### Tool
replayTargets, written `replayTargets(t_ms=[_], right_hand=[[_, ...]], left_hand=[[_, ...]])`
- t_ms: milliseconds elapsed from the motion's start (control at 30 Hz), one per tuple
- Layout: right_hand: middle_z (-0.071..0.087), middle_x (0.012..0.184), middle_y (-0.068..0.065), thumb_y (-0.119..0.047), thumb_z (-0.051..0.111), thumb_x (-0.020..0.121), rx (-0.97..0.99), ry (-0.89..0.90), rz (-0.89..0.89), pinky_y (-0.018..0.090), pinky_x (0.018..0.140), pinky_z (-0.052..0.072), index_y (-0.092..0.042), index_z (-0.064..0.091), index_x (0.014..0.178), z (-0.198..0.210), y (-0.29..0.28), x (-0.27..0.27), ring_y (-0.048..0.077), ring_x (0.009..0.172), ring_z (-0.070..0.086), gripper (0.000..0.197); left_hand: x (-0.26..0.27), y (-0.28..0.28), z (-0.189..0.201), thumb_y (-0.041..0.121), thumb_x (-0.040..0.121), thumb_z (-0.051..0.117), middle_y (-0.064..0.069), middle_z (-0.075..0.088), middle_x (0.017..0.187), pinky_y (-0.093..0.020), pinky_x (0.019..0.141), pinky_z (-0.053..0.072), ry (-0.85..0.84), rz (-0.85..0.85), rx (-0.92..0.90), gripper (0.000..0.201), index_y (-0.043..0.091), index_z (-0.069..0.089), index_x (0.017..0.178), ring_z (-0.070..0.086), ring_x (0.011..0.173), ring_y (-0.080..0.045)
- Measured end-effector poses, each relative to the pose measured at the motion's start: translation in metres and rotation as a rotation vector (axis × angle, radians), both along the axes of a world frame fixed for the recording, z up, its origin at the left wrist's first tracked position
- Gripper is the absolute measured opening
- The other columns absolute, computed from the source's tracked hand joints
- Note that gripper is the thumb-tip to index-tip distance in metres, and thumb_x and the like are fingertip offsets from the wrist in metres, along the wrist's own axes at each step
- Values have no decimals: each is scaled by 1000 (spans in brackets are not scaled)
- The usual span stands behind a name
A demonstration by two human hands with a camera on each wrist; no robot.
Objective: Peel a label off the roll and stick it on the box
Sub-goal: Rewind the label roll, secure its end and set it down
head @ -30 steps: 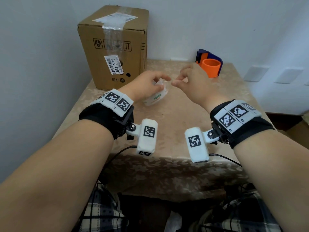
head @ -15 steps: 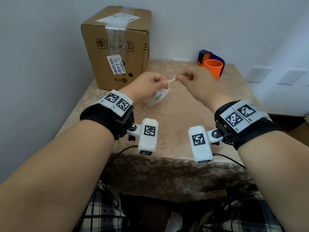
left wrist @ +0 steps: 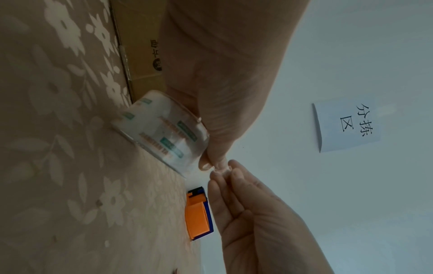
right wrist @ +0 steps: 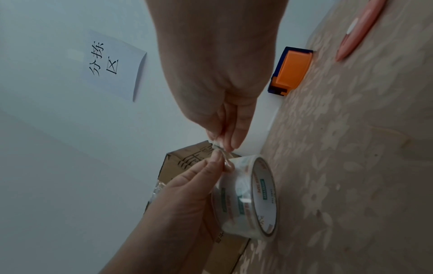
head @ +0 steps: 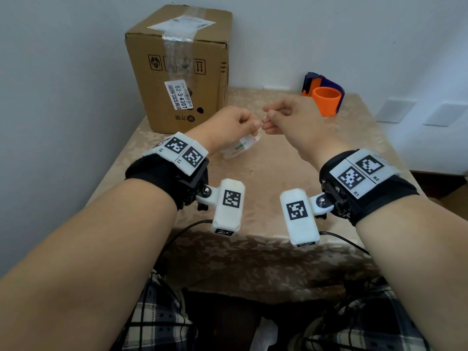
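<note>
A brown cardboard box point(head: 177, 72) stands at the table's back left, with a printed sticker on its front. A roll of clear label tape point(head: 238, 149) with green and orange print sits on edge on the table, under my left hand. Just above the roll, my left hand point(head: 255, 124) and right hand point(head: 268, 117) meet fingertip to fingertip. Both pinch a small clear strip point(right wrist: 219, 147) that runs up from the roll point(right wrist: 248, 198). In the left wrist view the strip point(left wrist: 221, 168) is a crumpled bit between both thumbs and forefingers.
An orange and blue tape dispenser point(head: 325, 97) stands at the back right of the flowered tablecloth point(head: 278, 173). A pink pen-like tool point(right wrist: 358, 29) lies on the cloth on the dispenser's side. A paper note point(left wrist: 346, 124) hangs on the wall behind. Another wall runs close on the left.
My right hand moved left to meet my left hand. A second ago the fingertips were apart; now both pinch the strip above the roll.
</note>
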State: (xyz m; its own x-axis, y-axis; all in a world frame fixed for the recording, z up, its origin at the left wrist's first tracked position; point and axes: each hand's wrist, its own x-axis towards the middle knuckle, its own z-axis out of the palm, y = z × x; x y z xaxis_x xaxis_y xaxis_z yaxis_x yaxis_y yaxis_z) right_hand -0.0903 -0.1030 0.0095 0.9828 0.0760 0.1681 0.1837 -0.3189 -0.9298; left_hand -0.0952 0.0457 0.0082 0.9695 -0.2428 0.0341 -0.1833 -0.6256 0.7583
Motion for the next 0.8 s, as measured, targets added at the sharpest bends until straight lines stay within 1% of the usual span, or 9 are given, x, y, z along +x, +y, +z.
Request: replayTargets(t_ms=[167, 233, 300, 400, 533, 633, 700, 767, 800], right_hand=[[62, 103, 11, -12, 67, 85, -30, -16, 72, 24, 84, 55, -6, 62, 115, -2, 1, -5, 17, 93, 62, 31], [62, 98, 11, -6, 63, 87, -15, -43, 45, 17, 77, 56, -4, 63, 112, -1, 3, -7, 13, 82, 61, 25], [63, 89, 11, -1, 58, 89, 39, -53, 11, 10, 65, 55, 0, 62, 111, 0, 2, -6, 9, 70, 60, 22], [64, 78, 7, -1, 60, 88, 83, -55, -41, 12, 60, 55, -7, 55, 105, -1, -2, -3, 4, 58, 63, 19], [58, 78, 4, 0, 62, 86, 110, -47, -89, 17, 55, 55, -9, 55, 89, -3, 1, 0, 1, 44, 59, 11], [60, 74, 0, -4, 60, 89, 67, -26, -91, 16, 62, 54, 2, 64, 99, -3, 5, 0, 6, 54, 60, 13], [66, 75, 5, -9, 61, 89, 37, -6, -47, 20, 72, 55, 3, 68, 100, -3, 6, -2, 11, 65, 64, 18], [70, 87, 13, -13, 65, 86, 42, 8, 16, 21, 80, 54, 1, 70, 101, -1, 8, -7, 17, 81, 67, 21], [71, 92, 12, -14, 67, 85, 38, 10, 39, 15, 78, 52, 0, 70, 102, 0, 8, -8, 16, 84, 67, 22]], left_hand=[[-1, -2, 0, 27, 95, 51, 12, 55, 67, -12, 56, 38, -39, 2, -46, 27, 9, 63, 79, 46, 62, -3], [0, -2, 0, 28, 96, 51, 12, 54, 68, -7, 51, 37, -46, 10, -37, 26, 11, 64, 82, 45, 61, -3], [1, -1, -1, 25, 97, 49, 11, 54, 73, -13, 56, 39, -37, 10, -28, 24, 10, 67, 93, 47, 66, -4], [2, 0, -1, 17, 97, 48, 4, 57, 97, -21, 71, 41, -35, -14, -27, 22, 10, 67, 105, 51, 88, -9], [1, 0, -2, 15, 94, 53, 4, 58, 92, -15, 66, 39, -66, 23, -62, 18, 13, 68, 104, 52, 83, -8], [0, -3, -3, 16, 94, 53, 0, 62, 101, -21, 75, 43, -69, 41, -79, 21, 13, 66, 110, 56, 93, -12], [1, -3, -4, 18, 94, 54, -7, 63, 110, -28, 83, 46, -80, 58, -74, 24, 14, 63, 115, 59, 98, -17], [3, -1, -5, 22, 92, 56, -10, 62, 109, -33, 83, 50, -91, 94, -86, 24, 14, 59, 114, 61, 99, -22], [4, 0, -5, 24, 91, 58, -10, 62, 106, -32, 79, 50, -86, 108, -110, 24, 14, 58, 113, 62, 96, -21]])
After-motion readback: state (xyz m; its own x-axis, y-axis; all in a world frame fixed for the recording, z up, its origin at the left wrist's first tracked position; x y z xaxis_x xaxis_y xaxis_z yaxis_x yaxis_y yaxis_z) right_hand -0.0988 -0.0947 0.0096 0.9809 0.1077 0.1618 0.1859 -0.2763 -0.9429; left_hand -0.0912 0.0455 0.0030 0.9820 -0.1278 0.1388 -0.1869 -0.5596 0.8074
